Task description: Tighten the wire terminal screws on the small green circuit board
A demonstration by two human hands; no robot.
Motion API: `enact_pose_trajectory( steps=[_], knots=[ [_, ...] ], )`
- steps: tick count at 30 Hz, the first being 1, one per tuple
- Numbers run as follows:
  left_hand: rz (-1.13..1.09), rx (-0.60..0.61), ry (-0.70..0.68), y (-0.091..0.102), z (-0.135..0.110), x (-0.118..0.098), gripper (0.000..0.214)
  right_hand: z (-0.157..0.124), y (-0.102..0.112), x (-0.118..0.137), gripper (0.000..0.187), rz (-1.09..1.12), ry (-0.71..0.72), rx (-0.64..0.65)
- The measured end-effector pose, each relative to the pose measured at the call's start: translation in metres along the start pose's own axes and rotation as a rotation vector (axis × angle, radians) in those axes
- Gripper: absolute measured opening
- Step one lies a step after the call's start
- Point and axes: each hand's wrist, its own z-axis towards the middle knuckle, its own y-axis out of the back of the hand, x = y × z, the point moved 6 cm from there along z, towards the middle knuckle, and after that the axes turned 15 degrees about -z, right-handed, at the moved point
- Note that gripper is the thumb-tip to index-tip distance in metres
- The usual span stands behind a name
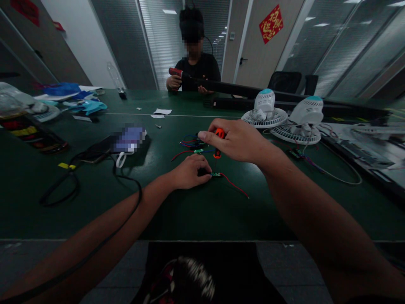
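Note:
My right hand (238,140) is closed around the orange and black handle of a screwdriver (218,142), held upright with its tip pointing down at a small green circuit board (216,174). My left hand (189,172) rests on the green table (190,211) and pinches that board at its left end. A red wire (236,187) runs from the board to the right. Another small green board (198,150) with red and blue wires lies just behind my left hand.
Two white small fans (286,116) lie at the right with loose wires. A phone (99,148) and a black cable (76,181) lie at the left, cloths and bottles further left. Across the table a person (194,69) holds a red tool on a long black part.

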Motion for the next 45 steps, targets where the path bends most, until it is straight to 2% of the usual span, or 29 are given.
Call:
enact_pose_trajectory(
  steps=[2,9,27,30,35,37,45],
  knots=[
    [0.002,0.001,0.001,-0.0001,-0.0001,0.0007,0.014,0.0004,-0.0002,0.0003,0.045,-0.009,-0.003,-0.003],
    [0.006,0.005,0.014,-0.001,0.0006,0.0032,0.014,0.0012,-0.0006,0.0022,0.023,0.011,0.049,-0.031],
    [0.005,0.003,0.001,-0.0007,0.0004,0.0011,0.013,-0.0002,0.0,0.0072,0.02,0.049,0.061,0.002],
    [0.0,-0.001,-0.009,-0.0007,0.0003,0.0014,0.014,-0.0004,-0.0008,0.0064,0.024,0.027,0.033,0.01],
    [0.005,-0.005,-0.016,-0.0006,0.0001,0.0017,0.015,-0.001,-0.0008,0.0072,0.044,0.033,0.023,0.019],
    [0.006,-0.006,-0.013,-0.0005,0.0001,0.0015,0.014,-0.0006,-0.0004,0.0074,0.046,0.045,0.031,0.008],
    [0.011,0.002,-0.005,-0.0011,0.0003,0.0019,0.013,0.0012,-0.0005,0.007,0.023,0.051,0.042,-0.011]
  ],
)
